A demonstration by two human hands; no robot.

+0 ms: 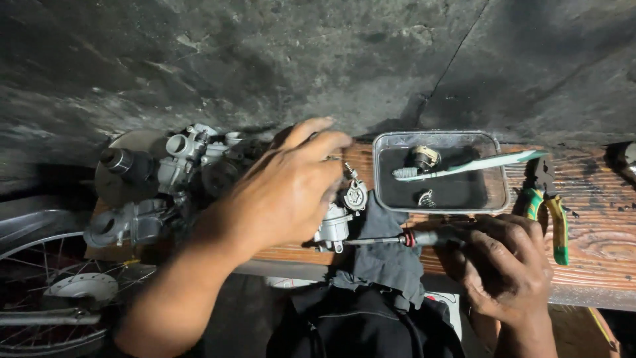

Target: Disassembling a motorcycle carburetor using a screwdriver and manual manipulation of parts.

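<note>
On a grimy wooden bench [596, 245] against a dark concrete wall [265, 59], the left hand [285, 192] grasps a carburetor [341, 215] while the right hand [507, 265] grips a screwdriver [397, 240].

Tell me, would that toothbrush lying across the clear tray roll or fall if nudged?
Probably. The toothbrush bridges the tray rim, handle overhanging, so a nudge could tip it. It looks light, and likely slippery with the dark liquid below.

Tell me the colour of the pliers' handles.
Green and yellow; the pliers show in the head view.

Head camera — looking down, close, at bench [596, 238].
</note>
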